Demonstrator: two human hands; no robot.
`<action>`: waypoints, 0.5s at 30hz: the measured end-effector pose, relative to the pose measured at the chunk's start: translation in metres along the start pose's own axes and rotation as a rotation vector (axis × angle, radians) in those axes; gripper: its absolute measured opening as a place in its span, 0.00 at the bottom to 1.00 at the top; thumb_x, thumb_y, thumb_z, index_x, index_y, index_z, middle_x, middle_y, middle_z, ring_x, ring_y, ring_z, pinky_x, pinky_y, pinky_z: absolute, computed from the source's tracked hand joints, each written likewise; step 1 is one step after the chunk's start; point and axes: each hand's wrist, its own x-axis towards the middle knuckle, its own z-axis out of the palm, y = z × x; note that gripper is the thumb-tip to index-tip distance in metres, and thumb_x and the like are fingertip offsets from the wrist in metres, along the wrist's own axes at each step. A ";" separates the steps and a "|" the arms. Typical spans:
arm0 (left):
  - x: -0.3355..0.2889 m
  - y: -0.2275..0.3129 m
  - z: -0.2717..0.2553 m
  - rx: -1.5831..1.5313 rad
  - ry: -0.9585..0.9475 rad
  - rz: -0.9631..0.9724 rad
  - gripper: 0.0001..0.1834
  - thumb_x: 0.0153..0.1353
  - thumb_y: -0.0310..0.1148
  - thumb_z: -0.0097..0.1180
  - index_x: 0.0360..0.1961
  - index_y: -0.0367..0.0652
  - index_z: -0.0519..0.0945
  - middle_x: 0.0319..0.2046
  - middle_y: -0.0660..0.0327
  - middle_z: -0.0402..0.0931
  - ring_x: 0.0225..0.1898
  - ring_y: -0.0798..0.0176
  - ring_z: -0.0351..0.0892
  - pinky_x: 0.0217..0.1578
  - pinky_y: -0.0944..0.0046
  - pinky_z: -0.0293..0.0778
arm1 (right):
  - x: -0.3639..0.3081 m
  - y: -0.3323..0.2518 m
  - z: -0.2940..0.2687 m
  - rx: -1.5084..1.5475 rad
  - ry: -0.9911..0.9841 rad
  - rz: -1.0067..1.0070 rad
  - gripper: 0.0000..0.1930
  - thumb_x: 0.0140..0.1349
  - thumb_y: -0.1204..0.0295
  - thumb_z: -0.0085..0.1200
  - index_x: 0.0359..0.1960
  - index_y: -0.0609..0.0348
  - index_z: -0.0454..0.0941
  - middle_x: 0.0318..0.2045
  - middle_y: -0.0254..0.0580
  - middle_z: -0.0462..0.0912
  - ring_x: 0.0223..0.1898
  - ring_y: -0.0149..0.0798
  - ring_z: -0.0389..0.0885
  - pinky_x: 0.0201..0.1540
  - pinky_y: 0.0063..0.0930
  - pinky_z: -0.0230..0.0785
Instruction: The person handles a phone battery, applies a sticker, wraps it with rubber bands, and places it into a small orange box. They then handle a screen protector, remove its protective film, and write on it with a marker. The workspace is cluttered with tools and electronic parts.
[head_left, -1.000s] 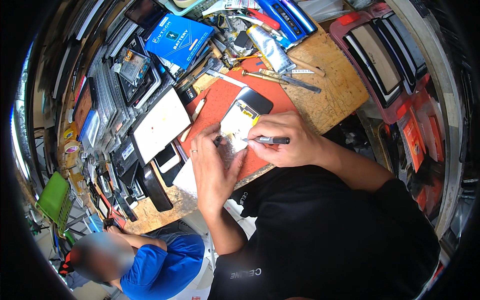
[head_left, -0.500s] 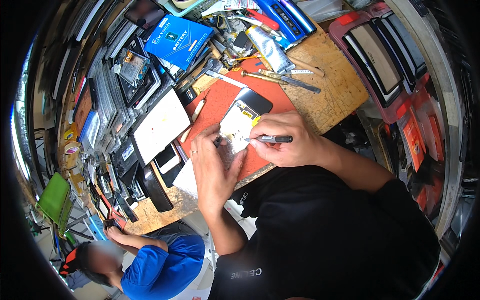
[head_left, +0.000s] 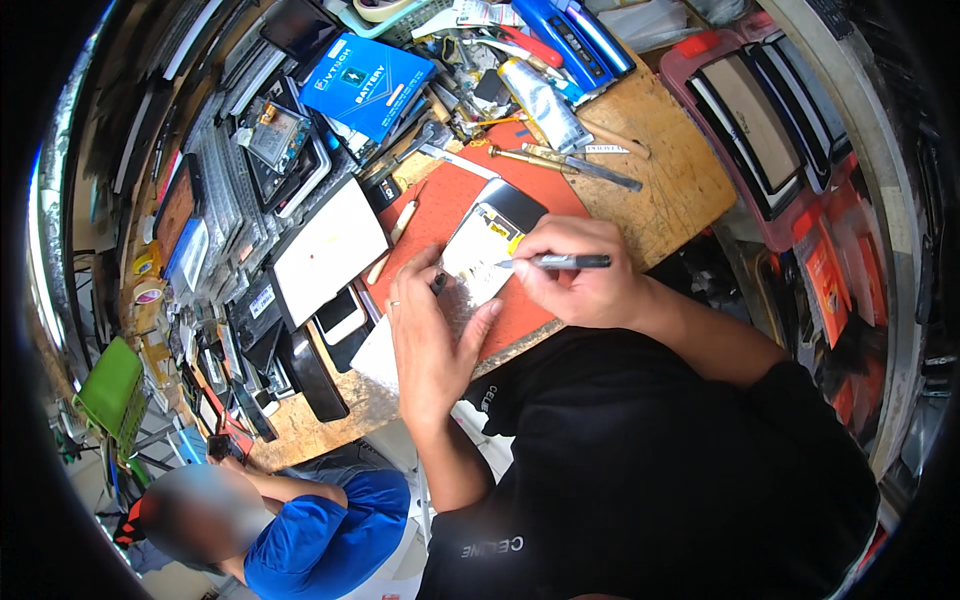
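Cluttered workbench (head_left: 680, 190) (red mat (head_left: 440, 215)): left hand (head_left: 430, 335) steadying opened phone (head_left: 485, 250), right hand (head_left: 580, 275) gripping pen (head_left: 560, 262).

My wooden workbench (head_left: 668, 190) is the anchor here, its bare top lit evenly by daylight. To its left a slanted display (head_left: 215, 230) runs off, packed with phone parts and small screens, and a blue box (head_left: 368, 85) lies at the bench's far edge. Right of the bench stands a red rack (head_left: 745, 130) of dark flat panels, and below its left corner sits a person in a blue shirt (head_left: 320, 540)
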 end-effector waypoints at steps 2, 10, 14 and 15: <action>-0.001 0.001 0.000 -0.037 0.066 0.017 0.18 0.72 0.38 0.63 0.52 0.36 0.76 0.60 0.45 0.77 0.62 0.38 0.76 0.66 0.41 0.65 | 0.001 -0.005 -0.005 0.038 0.058 0.074 0.06 0.64 0.78 0.68 0.39 0.58 0.83 0.28 0.33 0.83 0.23 0.26 0.79 0.24 0.24 0.68; -0.001 0.021 -0.005 0.187 0.078 0.198 0.08 0.68 0.31 0.59 0.45 0.40 0.81 0.50 0.52 0.81 0.59 0.44 0.78 0.63 0.41 0.65 | 0.007 -0.037 -0.011 0.309 -0.084 0.210 0.07 0.67 0.74 0.71 0.39 0.59 0.84 0.27 0.32 0.84 0.24 0.21 0.76 0.26 0.24 0.66; -0.009 0.034 -0.003 0.044 0.078 0.225 0.07 0.63 0.27 0.62 0.42 0.40 0.82 0.37 0.53 0.81 0.47 0.46 0.81 0.57 0.44 0.67 | 0.002 -0.043 -0.009 0.277 -0.160 0.050 0.10 0.66 0.72 0.73 0.36 0.60 0.82 0.26 0.37 0.83 0.24 0.29 0.78 0.27 0.29 0.68; -0.009 0.036 -0.002 -0.062 0.083 0.224 0.07 0.62 0.27 0.62 0.41 0.40 0.82 0.34 0.53 0.81 0.43 0.47 0.81 0.56 0.45 0.68 | 0.001 -0.043 -0.010 0.255 -0.182 0.011 0.10 0.66 0.73 0.72 0.35 0.61 0.80 0.25 0.40 0.82 0.24 0.33 0.79 0.28 0.30 0.68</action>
